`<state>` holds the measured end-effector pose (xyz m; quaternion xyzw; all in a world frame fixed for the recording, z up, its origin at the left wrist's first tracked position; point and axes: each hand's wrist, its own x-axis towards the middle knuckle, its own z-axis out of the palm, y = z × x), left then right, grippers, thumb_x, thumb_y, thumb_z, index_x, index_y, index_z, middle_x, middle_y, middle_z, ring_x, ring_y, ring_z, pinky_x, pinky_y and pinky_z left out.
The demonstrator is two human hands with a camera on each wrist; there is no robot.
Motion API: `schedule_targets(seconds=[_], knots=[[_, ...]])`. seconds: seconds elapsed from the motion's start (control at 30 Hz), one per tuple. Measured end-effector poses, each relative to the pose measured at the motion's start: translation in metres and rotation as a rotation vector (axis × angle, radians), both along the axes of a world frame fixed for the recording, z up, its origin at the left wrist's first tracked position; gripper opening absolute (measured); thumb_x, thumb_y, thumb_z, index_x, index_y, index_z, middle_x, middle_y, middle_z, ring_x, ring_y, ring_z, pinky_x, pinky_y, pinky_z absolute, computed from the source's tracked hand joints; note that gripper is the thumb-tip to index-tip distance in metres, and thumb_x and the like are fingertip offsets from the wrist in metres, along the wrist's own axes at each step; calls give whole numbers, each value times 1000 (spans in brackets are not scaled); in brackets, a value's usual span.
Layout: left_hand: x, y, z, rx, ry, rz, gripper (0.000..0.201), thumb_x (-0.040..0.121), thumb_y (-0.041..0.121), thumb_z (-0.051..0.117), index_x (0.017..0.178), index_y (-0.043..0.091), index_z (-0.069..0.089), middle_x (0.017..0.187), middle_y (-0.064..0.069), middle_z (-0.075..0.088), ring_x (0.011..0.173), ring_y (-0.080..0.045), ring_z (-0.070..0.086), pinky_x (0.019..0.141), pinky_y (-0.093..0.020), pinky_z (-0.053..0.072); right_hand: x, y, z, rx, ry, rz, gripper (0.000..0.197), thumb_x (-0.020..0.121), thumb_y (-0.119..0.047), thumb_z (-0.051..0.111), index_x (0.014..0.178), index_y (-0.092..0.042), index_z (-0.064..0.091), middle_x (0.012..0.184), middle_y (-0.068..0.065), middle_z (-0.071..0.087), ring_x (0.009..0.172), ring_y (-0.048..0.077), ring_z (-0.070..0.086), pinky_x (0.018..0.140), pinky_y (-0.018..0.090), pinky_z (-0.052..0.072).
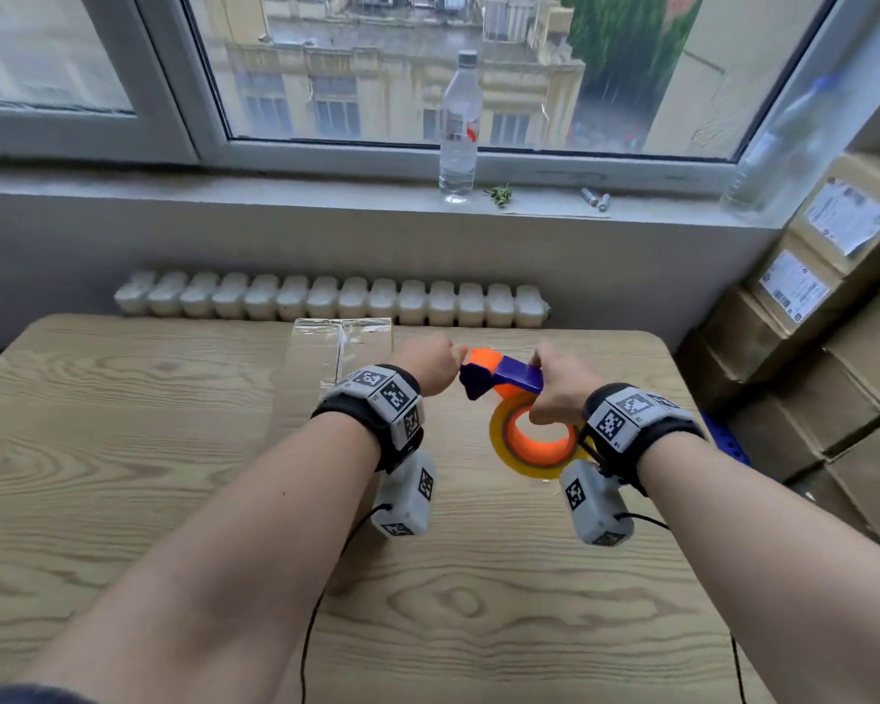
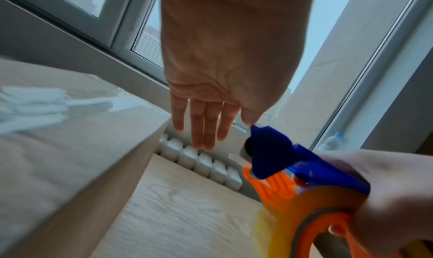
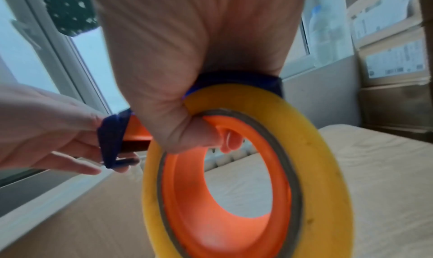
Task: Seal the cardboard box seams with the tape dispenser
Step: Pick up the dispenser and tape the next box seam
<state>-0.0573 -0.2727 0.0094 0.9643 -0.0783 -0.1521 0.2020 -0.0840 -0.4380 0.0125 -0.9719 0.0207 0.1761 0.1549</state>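
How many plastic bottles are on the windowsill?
2. One clear bottle stands upright at the middle of the windowsill. A second bottle stands at the sill's right end, by the stacked cardboard boxes. Others may be out of frame.

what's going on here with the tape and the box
A person is getting a tape dispenser ready over a wooden table. The right hand grips it through the roll's orange core, and the left hand touches its blue front end. The cardboard box sits just left of the hands, already carrying clear tape on top.
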Motion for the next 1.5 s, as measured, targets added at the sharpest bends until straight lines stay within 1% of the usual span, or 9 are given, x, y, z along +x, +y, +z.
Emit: schedule_targets(seconds=[0.1,0.17,0.23,0.33,0.6,0.77,1.07,1.37,1.5], knots=[[-5,18,11,-205,38,173,47,102,30,31,107,-6,61,109,-21,65,104,-35,61,86,-38,47,-13,12,18,26,-95,26,45,71,-6,65,109,-14,42,93,6,57,83,26,54,69,29,41],[-12,29,18,-418,159,280,44,101,33,33,95,-1,59,90,-15,67,82,-29,64,70,-31,49,-22,21,29,45,-149,40,51,70,-4,65,114,-13,42,95,6,56,84,26,53,70,30,42],[-23,38,27,-596,291,339,36,101,29,36,81,6,53,74,-9,62,64,-19,59,61,-25,46,-31,30,37,66,-191,46,53,70,-3,66,117,-12,42,96,5,53,85,25,51,72,30,44],[-38,57,38,-749,320,342,28,99,14,43,73,8,52,71,-7,59,62,-14,58,61,-23,51,-44,44,45,76,-219,60,54,70,-2,67,116,-10,42,96,5,51,87,25,50,72,29,42],[-64,100,46,-740,222,383,28,92,0,53,65,7,52,53,-6,58,53,-12,55,48,-16,51,-69,84,57,91,-274,100,52,67,-4,70,112,-13,47,89,6,56,83,25,52,68,28,42],[-71,130,46,-722,157,449,33,93,-3,51,60,6,48,29,3,51,25,-3,50,38,-14,47,-76,108,63,118,-296,155,69,64,-8,72,126,-31,52,102,2,61,87,22,56,74,28,46],[-100,229,6,-639,242,635,19,89,8,64,71,6,58,66,-6,58,51,-9,53,47,-16,51,-76,107,73,-148,-160,325,87,66,-11,72,137,-49,40,111,-1,59,95,19,53,84,31,49],[-111,227,-26,-576,183,702,30,81,32,74,71,10,57,73,-3,60,71,-16,59,71,-30,53,-78,114,55,-238,-189,444,76,73,-31,75,138,-47,40,80,-13,39,107,22,51,87,31,40],[-110,221,-32,-551,175,702,33,80,35,75,73,8,58,78,-5,64,78,-19,63,80,-35,55,-73,113,45,-277,-158,457,74,73,-34,75,138,-48,41,79,-13,39,94,18,46,85,33,40]])
